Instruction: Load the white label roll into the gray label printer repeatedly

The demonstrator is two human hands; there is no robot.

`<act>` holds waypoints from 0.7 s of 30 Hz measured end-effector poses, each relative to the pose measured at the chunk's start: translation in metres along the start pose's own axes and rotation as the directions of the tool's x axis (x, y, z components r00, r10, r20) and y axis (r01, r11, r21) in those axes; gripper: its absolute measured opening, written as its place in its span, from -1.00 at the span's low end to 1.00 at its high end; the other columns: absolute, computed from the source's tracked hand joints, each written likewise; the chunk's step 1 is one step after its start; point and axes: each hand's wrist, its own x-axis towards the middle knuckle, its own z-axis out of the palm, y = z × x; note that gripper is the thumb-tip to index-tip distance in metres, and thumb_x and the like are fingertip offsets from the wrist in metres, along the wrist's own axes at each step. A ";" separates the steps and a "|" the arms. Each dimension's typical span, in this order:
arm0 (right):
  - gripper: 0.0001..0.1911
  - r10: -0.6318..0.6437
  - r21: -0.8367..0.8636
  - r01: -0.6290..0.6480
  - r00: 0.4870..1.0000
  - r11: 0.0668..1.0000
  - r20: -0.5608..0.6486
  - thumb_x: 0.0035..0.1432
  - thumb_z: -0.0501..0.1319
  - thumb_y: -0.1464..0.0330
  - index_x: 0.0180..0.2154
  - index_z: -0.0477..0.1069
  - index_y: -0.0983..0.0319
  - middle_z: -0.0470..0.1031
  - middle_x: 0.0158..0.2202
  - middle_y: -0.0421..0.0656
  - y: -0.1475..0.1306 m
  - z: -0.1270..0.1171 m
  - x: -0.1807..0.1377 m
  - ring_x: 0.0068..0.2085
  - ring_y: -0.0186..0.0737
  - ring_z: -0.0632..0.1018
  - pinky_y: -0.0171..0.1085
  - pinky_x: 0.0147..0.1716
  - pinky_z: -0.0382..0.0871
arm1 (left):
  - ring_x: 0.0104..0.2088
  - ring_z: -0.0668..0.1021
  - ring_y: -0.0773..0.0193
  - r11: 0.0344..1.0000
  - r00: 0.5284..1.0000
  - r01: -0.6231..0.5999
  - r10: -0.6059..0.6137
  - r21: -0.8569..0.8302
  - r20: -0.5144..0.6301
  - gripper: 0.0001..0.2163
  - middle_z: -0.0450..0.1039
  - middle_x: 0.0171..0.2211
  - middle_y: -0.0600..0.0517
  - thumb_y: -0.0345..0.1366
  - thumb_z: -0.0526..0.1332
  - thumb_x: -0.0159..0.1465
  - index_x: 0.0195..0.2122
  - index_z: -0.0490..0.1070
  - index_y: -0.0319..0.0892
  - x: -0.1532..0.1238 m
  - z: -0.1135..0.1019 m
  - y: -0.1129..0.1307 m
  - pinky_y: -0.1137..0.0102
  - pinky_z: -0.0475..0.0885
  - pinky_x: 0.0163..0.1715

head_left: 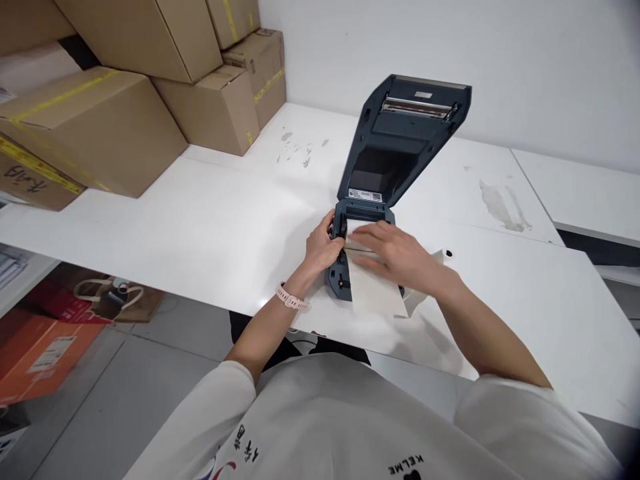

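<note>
A dark blue-grey label printer (pixel 341 287) stands on the white table with its lid (pixel 400 133) raised and tilted back. Inside lies a white paper roll (pixel 356 227), partly covered by my fingers. A pale strip of label paper (pixel 377 290) comes off it and hangs over the printer's front. My left hand (pixel 323 245) grips the printer's left side, thumb over the inner edge near the roll. Above the roll and strip, my right hand (pixel 395 250) has its fingers stretched out and apart; whether they press on the paper cannot be made out.
Cardboard boxes (pixel 95 127) with yellow tape are stacked at the left back of the table (pixel 215 220). Right of the printer, more paper (pixel 417 300) and a small black-ended object (pixel 449 254) show behind my forearm. An orange box (pixel 45 353) stands on the floor, lower left.
</note>
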 end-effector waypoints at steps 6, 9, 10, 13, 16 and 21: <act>-0.47 0.066 0.068 -0.059 0.991 0.996 -0.114 0.52 -0.06 0.16 0.33 0.34 0.20 0.46 0.29 0.07 -0.030 0.029 -0.043 0.22 0.16 0.52 0.17 0.13 0.50 | 0.24 0.54 0.01 1.000 1.000 -0.009 0.009 0.015 -0.001 -0.22 0.44 0.32 -0.03 -0.45 0.19 0.10 0.41 0.23 -0.04 0.003 0.000 -0.002 0.17 0.45 0.22; -0.46 0.084 0.090 -0.074 0.989 0.993 -0.119 0.52 -0.07 0.15 0.37 0.29 0.19 0.43 0.32 0.06 -0.031 0.036 -0.045 0.25 0.16 0.51 0.18 0.14 0.48 | 0.28 0.51 0.03 0.999 0.999 -0.028 0.029 -0.016 0.019 -0.25 0.37 0.37 -0.04 -0.43 0.16 0.14 0.42 0.20 -0.08 0.002 0.001 -0.004 0.18 0.44 0.24; -0.46 0.082 0.099 -0.071 0.989 0.993 -0.121 0.52 -0.07 0.15 0.37 0.27 0.18 0.43 0.32 0.06 -0.030 0.037 -0.044 0.25 0.16 0.51 0.18 0.15 0.48 | 0.31 0.48 0.03 0.999 0.999 -0.028 0.028 -0.020 0.022 -0.27 0.33 0.40 -0.05 -0.42 0.16 0.18 0.43 0.17 -0.08 -0.002 0.001 -0.004 0.18 0.43 0.26; -0.42 0.101 0.142 -0.080 0.985 0.987 -0.142 0.51 -0.04 0.11 0.43 0.15 0.16 0.47 0.27 0.09 -0.028 0.039 -0.044 0.22 0.17 0.53 0.17 0.12 0.49 | 0.44 0.31 0.01 1.000 1.000 -0.014 0.014 0.009 0.022 -0.30 0.13 0.50 -0.04 -0.31 0.17 0.30 0.48 0.04 -0.03 -0.023 0.002 -0.001 0.14 0.35 0.35; -0.30 0.127 0.192 -0.095 0.978 0.977 -0.164 0.49 -0.01 0.07 0.50 -0.10 0.15 0.50 0.23 0.11 -0.027 0.043 -0.045 0.18 0.17 0.56 0.15 0.07 0.52 | 0.52 0.13 0.00 0.998 0.998 -0.033 0.030 0.045 0.059 -0.24 -0.06 0.56 -0.02 -0.18 0.21 0.36 0.52 -0.13 0.06 -0.051 0.005 0.002 0.10 0.25 0.43; -0.15 0.161 0.298 -0.103 0.971 0.949 -0.179 0.47 0.06 0.08 0.53 -0.39 0.06 0.38 0.37 0.06 -0.031 0.044 -0.049 0.27 0.16 0.50 0.15 0.11 0.50 | 0.54 0.06 0.02 0.999 0.994 -0.014 0.011 0.034 0.104 -0.19 -0.17 0.58 -0.04 -0.12 0.23 0.38 0.52 -0.25 0.07 -0.074 0.004 0.000 0.11 0.23 0.44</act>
